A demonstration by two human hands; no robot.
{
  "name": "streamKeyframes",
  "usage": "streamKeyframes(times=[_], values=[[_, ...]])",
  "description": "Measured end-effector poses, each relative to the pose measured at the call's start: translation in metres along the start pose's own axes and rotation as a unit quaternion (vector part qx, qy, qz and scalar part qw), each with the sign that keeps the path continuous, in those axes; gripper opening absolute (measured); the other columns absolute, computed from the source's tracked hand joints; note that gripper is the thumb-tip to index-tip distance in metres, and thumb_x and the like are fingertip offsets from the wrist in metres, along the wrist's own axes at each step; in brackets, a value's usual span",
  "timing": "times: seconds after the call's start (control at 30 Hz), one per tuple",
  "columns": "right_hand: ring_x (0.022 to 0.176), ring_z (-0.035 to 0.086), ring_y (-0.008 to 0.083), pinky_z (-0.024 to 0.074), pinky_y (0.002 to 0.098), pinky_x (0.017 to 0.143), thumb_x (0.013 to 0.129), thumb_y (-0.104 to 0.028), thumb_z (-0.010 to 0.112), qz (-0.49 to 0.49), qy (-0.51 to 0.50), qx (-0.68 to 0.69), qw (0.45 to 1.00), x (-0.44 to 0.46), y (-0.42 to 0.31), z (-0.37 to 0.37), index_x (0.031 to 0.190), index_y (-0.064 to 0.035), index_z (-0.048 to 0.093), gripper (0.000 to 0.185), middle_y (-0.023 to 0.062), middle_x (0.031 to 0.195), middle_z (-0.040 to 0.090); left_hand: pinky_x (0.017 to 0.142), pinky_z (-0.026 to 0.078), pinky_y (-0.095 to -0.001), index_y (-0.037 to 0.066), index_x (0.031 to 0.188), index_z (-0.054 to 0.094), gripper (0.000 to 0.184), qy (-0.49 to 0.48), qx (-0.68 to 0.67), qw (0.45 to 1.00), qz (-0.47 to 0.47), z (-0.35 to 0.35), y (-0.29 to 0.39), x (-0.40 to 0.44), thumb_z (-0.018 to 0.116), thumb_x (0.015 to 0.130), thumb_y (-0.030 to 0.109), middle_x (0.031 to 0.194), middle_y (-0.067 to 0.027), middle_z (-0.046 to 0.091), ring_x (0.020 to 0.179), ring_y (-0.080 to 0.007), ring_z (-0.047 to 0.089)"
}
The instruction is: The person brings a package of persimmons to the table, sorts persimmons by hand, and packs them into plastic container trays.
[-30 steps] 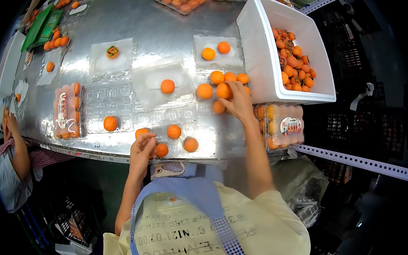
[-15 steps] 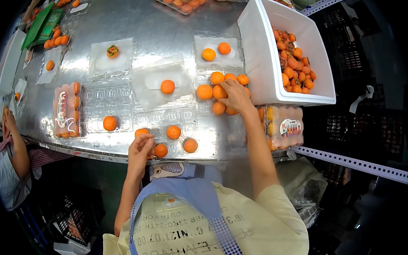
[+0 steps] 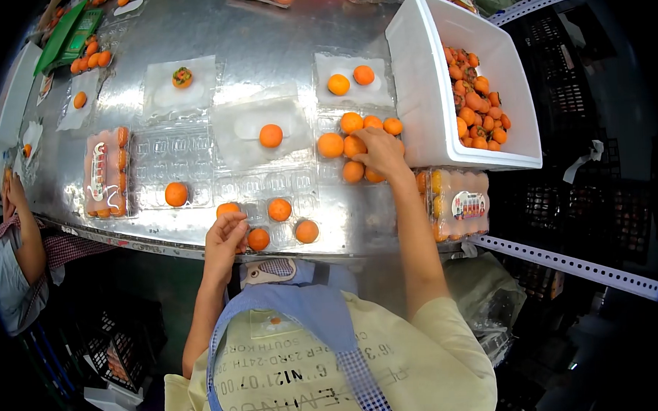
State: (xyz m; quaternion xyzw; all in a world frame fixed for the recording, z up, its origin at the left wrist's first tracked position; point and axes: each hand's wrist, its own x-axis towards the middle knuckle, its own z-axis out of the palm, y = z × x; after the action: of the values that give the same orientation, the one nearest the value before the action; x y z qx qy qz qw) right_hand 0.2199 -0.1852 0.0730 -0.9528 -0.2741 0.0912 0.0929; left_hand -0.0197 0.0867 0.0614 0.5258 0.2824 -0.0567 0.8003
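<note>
My right hand lies over a cluster of orange fruits at the right of the metal table, its fingers curled on one orange fruit. Another fruit sits just left of that one. Near the table's front edge, my left hand has its fingers loosely bent beside a fruit; whether anything is between them is hidden. A clear plastic tray with fruits in it lies to the right of my left hand. Behind it, one fruit rests on a white sheet.
A white foam box of fruits stands at the right, with a filled clear pack before it. Another filled pack lies at the left. At the far left are a co-worker's hands. A green tray is at the back left.
My right hand has shifted from the cluster's front fruits to one in its middle. My left hand has moved slightly left. The pack at the far back has moved left and away.
</note>
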Motion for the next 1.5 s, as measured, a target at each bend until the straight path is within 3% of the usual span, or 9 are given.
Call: streamKeyframes(times=[0.27, 0.57, 0.77, 0.87, 1.07, 1.17, 1.33, 1.5], values=[[0.096, 0.055, 0.0285, 0.0443, 0.0374, 0.078, 0.065, -0.01, 0.073, -0.031, 0.036, 0.069, 0.996, -0.004, 0.011, 0.009, 0.108, -0.0071, 0.058, 0.045, 0.0099, 0.098, 0.059, 0.053, 0.039, -0.0179, 0.005, 0.105, 0.057, 0.018, 0.003, -0.001, 1.0, -0.008, 0.0, 0.001, -0.001, 0.058, 0.088, 0.01, 0.082, 0.0008, 0.057, 0.063, -0.0048, 0.049], [0.105, 0.049, 0.027, 0.0359, 0.0389, 0.093, 0.062, -0.011, 0.077, 0.007, 0.069, 0.038, 0.997, -0.009, 0.011, 0.01, 0.107, -0.0088, 0.061, 0.048, 0.0081, 0.104, 0.061, 0.053, 0.038, -0.0172, 0.005, 0.104, 0.057, 0.017, 0.001, 0.007, 1.0, -0.013, 0.002, 0.001, -0.001, 0.059, 0.088, 0.011, 0.082, 0.0012, 0.058, 0.063, -0.0041, 0.049], [0.101, 0.051, 0.0285, 0.042, 0.0369, 0.086, 0.065, -0.011, 0.075, -0.029, 0.133, 0.054, 0.989, -0.015, 0.003, 0.007, 0.106, -0.0086, 0.062, 0.043, 0.0094, 0.102, 0.061, 0.052, 0.037, -0.0176, 0.006, 0.102, 0.057, 0.016, 0.01, 0.008, 1.0, -0.011, 0.002, 0.004, 0.001, 0.058, 0.088, 0.013, 0.08, 0.0023, 0.056, 0.061, -0.0037, 0.048], [0.097, 0.053, 0.0273, 0.0415, 0.0367, 0.081, 0.067, -0.01, 0.072, -0.006, 0.162, 0.157, 0.974, -0.029, -0.026, 0.001, 0.1, -0.0072, 0.063, 0.035, 0.0087, 0.098, 0.062, 0.053, 0.037, -0.0175, 0.004, 0.103, 0.058, 0.016, 0.047, 0.01, 0.999, -0.002, -0.004, 0.01, -0.002, 0.056, 0.089, 0.013, 0.075, 0.0026, 0.054, 0.06, -0.004, 0.049], [0.083, 0.056, 0.0273, 0.0416, 0.0369, 0.073, 0.07, -0.012, 0.069, -0.117, 0.107, 0.188, 0.969, -0.071, -0.069, 0.032, 0.095, -0.0074, 0.064, 0.026, 0.0084, 0.087, 0.063, 0.053, 0.038, -0.0175, 0.004, 0.104, 0.058, 0.018, 0.101, 0.001, 0.995, 0.009, -0.03, 0.003, -0.006, 0.058, 0.089, 0.013, 0.077, 0.0026, 0.054, 0.06, -0.0042, 0.049], [0.081, 0.055, 0.0268, 0.0413, 0.0366, 0.072, 0.07, -0.013, 0.068, -0.118, 0.053, 0.216, 0.968, -0.086, -0.093, 0.05, 0.094, -0.0081, 0.065, 0.024, 0.0084, 0.086, 0.062, 0.053, 0.038, -0.0177, 0.003, 0.104, 0.058, 0.018, 0.111, 0.004, 0.994, 0.02, -0.041, -0.005, -0.008, 0.058, 0.088, 0.012, 0.079, 0.0023, 0.054, 0.06, -0.0042, 0.049], [0.086, 0.052, 0.025, 0.0405, 0.0349, 0.075, 0.064, -0.02, 0.074, -0.218, 0.038, 0.22, 0.95, -0.087, -0.143, 0.066, 0.104, -0.0095, 0.06, 0.043, 0.0041, 0.092, 0.06, 0.052, 0.038, -0.0169, 0.004, 0.103, 0.059, 0.017, 0.129, 0.012, 0.991, 0.021, -0.048, -0.015, -0.01, 0.059, 0.088, 0.012, 0.078, 0.0024, 0.055, 0.06, -0.003, 0.049], [0.09, 0.05, 0.0235, 0.0376, 0.0357, 0.08, 0.059, -0.023, 0.075, -0.293, 0.029, 0.186, 0.938, -0.077, -0.179, 0.085, 0.104, -0.0105, 0.058, 0.049, 0.002, 0.1, 0.056, 0.052, 0.038, -0.0169, 0.003, 0.103, 0.059, 0.017, 0.121, 0.008, 0.992, 0.031, -0.049, -0.018, -0.011, 0.058, 0.088, 0.011, 0.078, 0.0017, 0.056, 0.061, -0.0031, 0.048]])
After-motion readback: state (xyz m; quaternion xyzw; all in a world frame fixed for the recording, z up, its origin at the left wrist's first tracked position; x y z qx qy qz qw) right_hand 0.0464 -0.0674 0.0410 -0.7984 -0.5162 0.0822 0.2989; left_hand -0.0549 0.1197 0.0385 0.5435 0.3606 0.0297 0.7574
